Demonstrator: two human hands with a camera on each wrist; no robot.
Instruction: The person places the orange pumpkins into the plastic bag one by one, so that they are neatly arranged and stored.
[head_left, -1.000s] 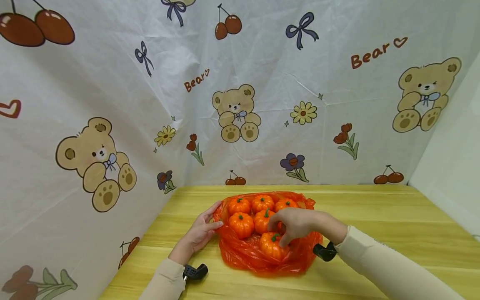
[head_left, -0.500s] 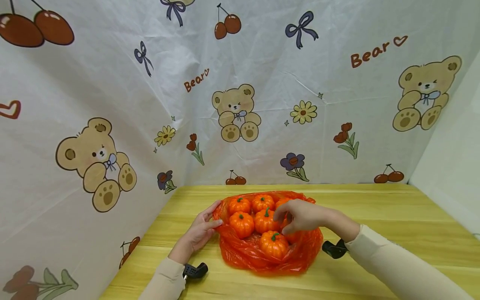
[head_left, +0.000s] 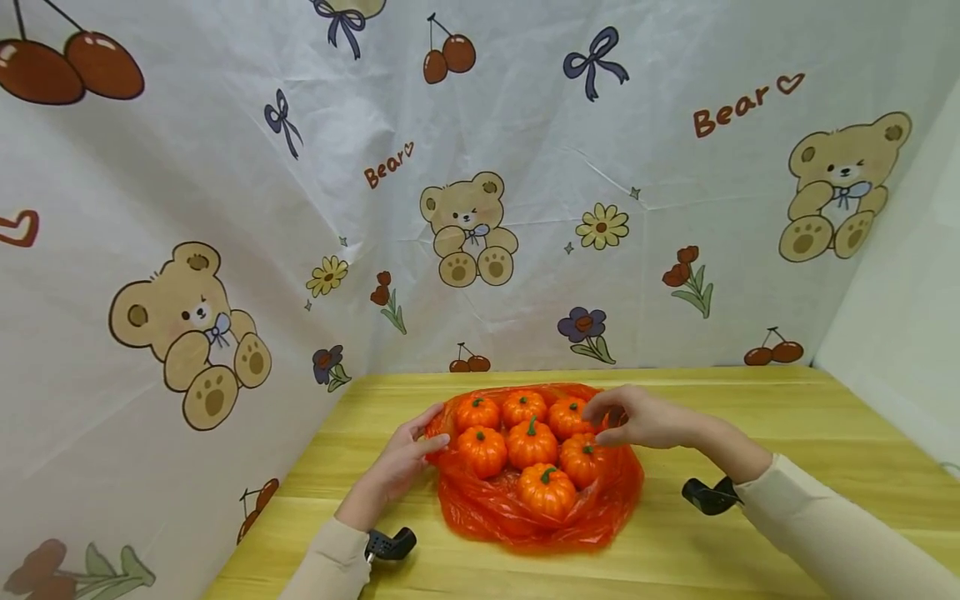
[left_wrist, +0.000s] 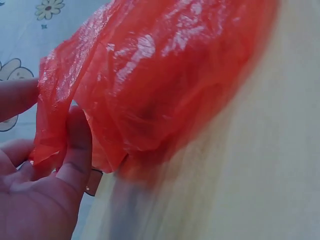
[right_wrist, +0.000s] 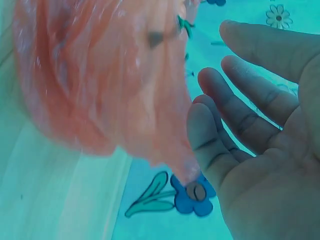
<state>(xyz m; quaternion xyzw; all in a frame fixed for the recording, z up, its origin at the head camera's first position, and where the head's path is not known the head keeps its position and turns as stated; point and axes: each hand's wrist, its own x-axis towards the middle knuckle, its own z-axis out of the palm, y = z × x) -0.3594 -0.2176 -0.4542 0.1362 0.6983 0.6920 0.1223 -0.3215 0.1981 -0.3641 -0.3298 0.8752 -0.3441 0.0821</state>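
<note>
A red plastic bag [head_left: 517,533] lies spread on the table, its mouth facing up. Inside sit several small orange pumpkins with green stems, among them a front pumpkin [head_left: 546,492] and a right pumpkin [head_left: 579,467]. My left hand [head_left: 397,465] pinches the bag's left rim; the left wrist view shows thin red film [left_wrist: 165,85] between thumb and fingers. Above the bag's right side is my right hand [head_left: 652,419], fingers loosely bent and holding nothing. In the right wrist view those fingers [right_wrist: 245,125] stand apart, beside the bag's wall [right_wrist: 100,90].
Pale wood tabletop [head_left: 750,483] surrounds the bag. A white cloth [head_left: 525,108] printed with bears, cherries and flowers hangs behind and to the left. On the right stands a plain white wall [head_left: 907,358]. Each wrist wears a black camera mount [head_left: 392,544].
My right hand has moved right and up, off the front pumpkin, to the bag's right edge. The right pumpkin now shows more fully. My left hand keeps its place on the rim.
</note>
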